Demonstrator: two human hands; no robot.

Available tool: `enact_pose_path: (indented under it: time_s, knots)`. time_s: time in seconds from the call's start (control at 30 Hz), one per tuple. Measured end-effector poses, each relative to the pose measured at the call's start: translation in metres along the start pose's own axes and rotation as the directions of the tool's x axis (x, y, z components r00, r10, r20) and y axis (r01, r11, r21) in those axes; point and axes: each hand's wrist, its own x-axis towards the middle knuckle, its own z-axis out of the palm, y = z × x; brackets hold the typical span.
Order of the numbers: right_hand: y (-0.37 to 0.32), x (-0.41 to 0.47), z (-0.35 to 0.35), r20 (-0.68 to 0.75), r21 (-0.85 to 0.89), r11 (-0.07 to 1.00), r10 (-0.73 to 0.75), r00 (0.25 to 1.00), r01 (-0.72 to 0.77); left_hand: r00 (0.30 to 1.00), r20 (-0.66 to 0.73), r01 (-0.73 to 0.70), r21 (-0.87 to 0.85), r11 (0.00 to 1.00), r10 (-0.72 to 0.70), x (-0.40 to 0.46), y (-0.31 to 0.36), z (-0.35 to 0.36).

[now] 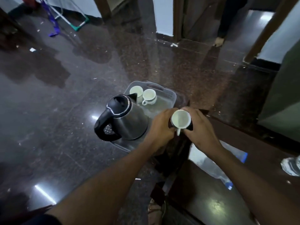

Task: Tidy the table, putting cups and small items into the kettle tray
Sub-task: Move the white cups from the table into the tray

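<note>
1. The table [243,159] was dark wood and ran along the right side, beside a glossy dark stone floor [56,103].
2. The kettle tray [168,96] — a clear plastic tray with a slotted handle at its far end — sat at the table's left edge; its near part was hidden by the hands.
3. A steel kettle [128,120] with a black handle and black lid stood upright in the tray's near left part, spout pointing to the far end.
4. Two plastic bottles lay on the table to the right: one with a blue cap [217,166] near the right forearm, another [291,166] cut off by the frame edge.
5. The left hand [160,125] and right hand [201,129] curled from either side round a dark object that was mostly hidden, just right of the kettle.
6. A white cup [181,119] sat upright between the hands on that dark object, handle toward the person — empty inside.
7. Two more white cups stood in the tray's far end, one [136,91] behind the spout and one [149,96] just beside it, both upright and empty.
</note>
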Motion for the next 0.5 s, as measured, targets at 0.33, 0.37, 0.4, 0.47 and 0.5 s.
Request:
enact_pose_path:
  time_s: [0.33,0.37,0.4,0.47,0.5]
  knots:
    - [-0.036,0.107,0.071,-0.023,-0.228,0.974,-0.024,0.999,0.018,0.903,-0.12,0.352,-0.347,0.869,-0.413,0.02,-0.026,-0.021]
    - [-0.034,0.114,0.075,-0.021,-0.282,0.959,-0.018,1.0,0.011,0.887,-0.097,0.39,-0.364,0.846,-0.451,0.023,-0.028,-0.018]
    - [-0.033,0.12,0.079,-0.014,-0.331,0.944,-0.006,1.0,0.001,0.868,-0.073,0.434,-0.368,0.822,-0.491,0.027,-0.03,-0.015]
    - [-0.03,0.128,0.086,-0.011,-0.396,0.918,0.007,1.0,-0.011,0.817,-0.034,0.53,-0.352,0.772,-0.576,0.036,-0.034,-0.011]
    - [-0.028,0.132,0.088,-0.011,-0.421,0.907,0.014,1.0,-0.017,0.791,-0.022,0.567,-0.347,0.747,-0.611,0.041,-0.036,-0.01]
